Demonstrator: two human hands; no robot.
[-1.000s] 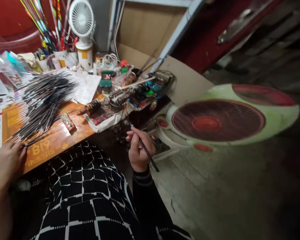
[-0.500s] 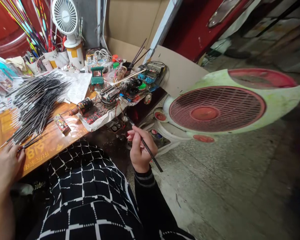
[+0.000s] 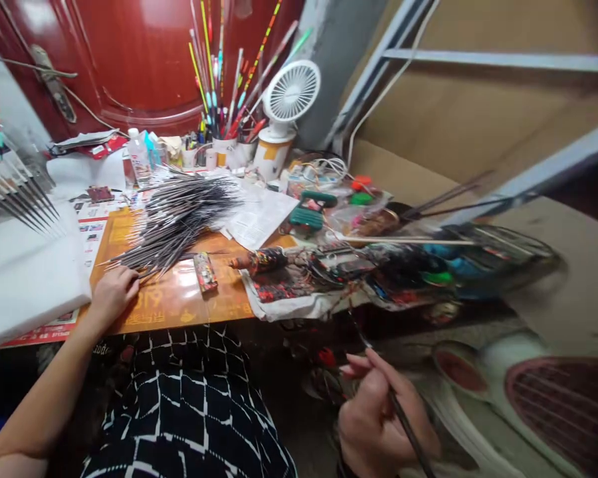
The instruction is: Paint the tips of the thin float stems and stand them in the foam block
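View has swung left since half a second ago: a white foam block (image 3: 24, 279) now shows at the left, and the big floor fan (image 3: 568, 411) is cut off by the right edge. Right hand (image 3: 386, 418) sits low at the right, nearer the wearer than the stained cloth (image 3: 272, 309), fingers closed in a pen grip on a thin dark brush (image 3: 403, 420); tip points up and away toward the cloth, contact not readable. Left hand (image 3: 112, 292) matches the earlier frame: at the near left end of a heap of dark sticks (image 3: 179, 216), fingers bent and close together, touching the stick ends; can't tell whether they grip one. Heap lies on an orange mat (image 3: 179, 309), far right part over white paper (image 3: 266, 212). Small paint-specked block (image 3: 206, 272) lies on the mat right of the heap, apart from both hands. Paint-smeared tool (image 3: 266, 261) sits by the cloth. Small white fan (image 3: 294, 93) stands at the back, near a cup (image 3: 224, 147) of coloured rods (image 3: 218, 119).
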